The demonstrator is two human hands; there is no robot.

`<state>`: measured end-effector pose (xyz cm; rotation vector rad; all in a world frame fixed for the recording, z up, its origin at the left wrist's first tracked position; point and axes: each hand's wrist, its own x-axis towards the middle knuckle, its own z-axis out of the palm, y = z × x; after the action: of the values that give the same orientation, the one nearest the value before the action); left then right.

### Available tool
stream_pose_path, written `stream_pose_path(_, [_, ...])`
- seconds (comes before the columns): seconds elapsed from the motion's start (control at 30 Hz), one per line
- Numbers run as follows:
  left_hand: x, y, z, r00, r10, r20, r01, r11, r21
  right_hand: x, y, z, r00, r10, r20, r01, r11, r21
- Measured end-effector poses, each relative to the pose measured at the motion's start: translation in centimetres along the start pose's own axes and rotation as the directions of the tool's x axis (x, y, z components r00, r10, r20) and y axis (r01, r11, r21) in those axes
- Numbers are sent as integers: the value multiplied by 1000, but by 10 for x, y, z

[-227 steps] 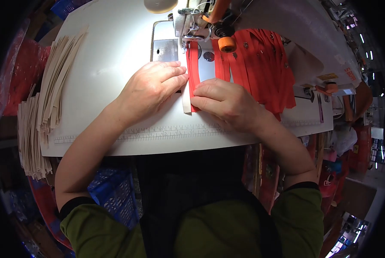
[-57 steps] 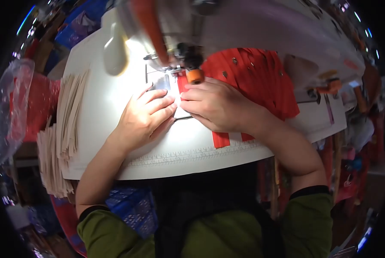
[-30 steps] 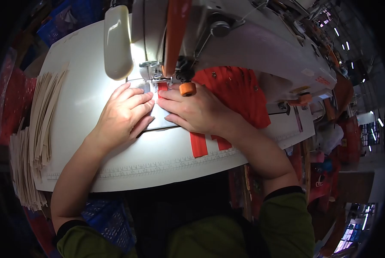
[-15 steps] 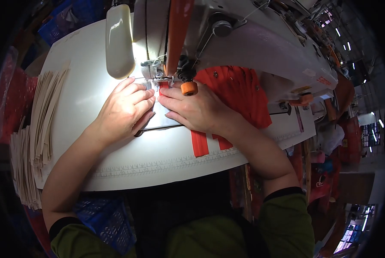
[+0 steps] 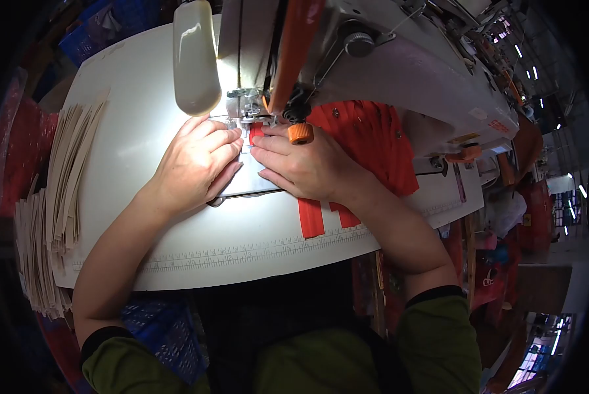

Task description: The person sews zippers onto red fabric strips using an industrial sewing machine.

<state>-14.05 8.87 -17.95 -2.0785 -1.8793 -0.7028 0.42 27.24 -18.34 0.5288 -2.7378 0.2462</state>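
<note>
A narrow red fabric piece (image 5: 256, 133) lies under the presser foot (image 5: 247, 122) of a sewing machine (image 5: 399, 85). My left hand (image 5: 199, 157) rests just left of the foot, its fingers pressed together on the light-coloured plate; whether it grips anything is hidden. My right hand (image 5: 301, 161) has its fingertips on the right edge of the red piece, the fingers close together and flat over it. More red fabric (image 5: 373, 144) lies beyond and right of this hand, and a red strip (image 5: 311, 218) hangs out below its wrist.
Bundles of beige strips (image 5: 71, 171) lie on the left of the white table (image 5: 130, 105). A printed ruler (image 5: 242, 253) runs along the near edge. An orange knob (image 5: 301, 134) sits close above my right hand. Blue crates (image 5: 163, 335) stand below the table.
The view has shifted slightly, so the machine and hands appear a little further right. Both hands keep nearly the same places beside the presser foot.
</note>
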Motion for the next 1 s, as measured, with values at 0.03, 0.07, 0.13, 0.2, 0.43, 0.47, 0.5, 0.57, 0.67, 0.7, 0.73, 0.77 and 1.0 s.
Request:
stream_pose_path(0.03, [0,1,0,1000,2,-7,-2,1000,10,0,0,0,1000,2,6,-2,1000,-2])
stream_pose_path(0.07, [0,1,0,1000,5,-13,-4,1000,20,0,0,-1,1000,4,12,-4,1000,-5])
stream_pose_path(0.13, [0,1,-1,1000,10,-20,-9,999,31,1,-1,-3,1000,7,17,-7,1000,-9])
stream_pose_path(0.2, [0,1,-1,1000,9,-20,-8,999,31,2,-2,-7,997,30,67,-28,999,-24])
stream_pose_path(0.43, [-1,-1,0,1000,4,-16,-3,1000,30,4,-3,-11,990,75,122,-71,997,-33])
stream_pose_path(0.47, [-1,-2,1,1000,1,-18,0,1000,30,4,-3,-11,987,92,131,-88,995,-38])
stream_pose_path(0.5, [0,-3,1,1000,-3,-20,3,1000,31,4,-3,-11,984,109,139,-104,994,-43])
stream_pose_path(0.57, [1,-3,3,1000,-6,-15,6,999,35,3,-3,-12,984,115,136,-112,993,-29])
stream_pose_path(0.67, [-1,-5,1,1000,-21,-7,21,998,52,6,-2,-11,985,114,130,-115,993,3])
stream_pose_path(0.7, [-1,-5,1,999,-32,-2,32,998,55,6,-1,-11,989,98,107,-98,995,-8])
stream_pose_path(0.73, [-1,-5,2,999,-42,3,42,998,56,6,-1,-12,993,84,86,-83,996,-19])
stream_pose_path(0.77, [-1,-5,3,999,-53,9,52,997,56,5,0,-12,995,70,65,-69,997,-30])
stream_pose_path(1.0, [1,-8,4,996,-87,36,83,993,84,5,1,-11,997,77,30,-75,995,-69])
